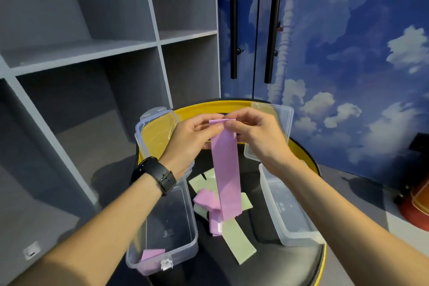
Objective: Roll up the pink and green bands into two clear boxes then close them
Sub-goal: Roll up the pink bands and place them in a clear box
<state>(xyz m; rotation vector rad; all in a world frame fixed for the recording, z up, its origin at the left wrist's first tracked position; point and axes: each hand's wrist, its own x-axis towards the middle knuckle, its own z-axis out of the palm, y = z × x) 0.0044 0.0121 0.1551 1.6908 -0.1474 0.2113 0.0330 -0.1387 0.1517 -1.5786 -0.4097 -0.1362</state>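
Step in hand: first turn of the roll — the top edge of the pink band is folded over and held up over the table.
Left hand: thumb and fingers pinch the band's folded edge from the left side.
Right hand: fingertips pinch the same edge from the right; the two hands are close together.
Pink band position: hangs straight down from the hands, its tail lying on the green band between the two boxes.
Next move (judgement): turn the folded edge over itself evenly — keeping both side edges aligned so the roll stays narrow enough for a box.
Band material: thin, flat, matte strip; limp, creases readily.
Left box: clear, rigid plastic, rounded corners, lid hinged open; a small pink piece lies inside.
Right box: same type, open, nothing visible inside.
Table: round, dark top, yellow rim.
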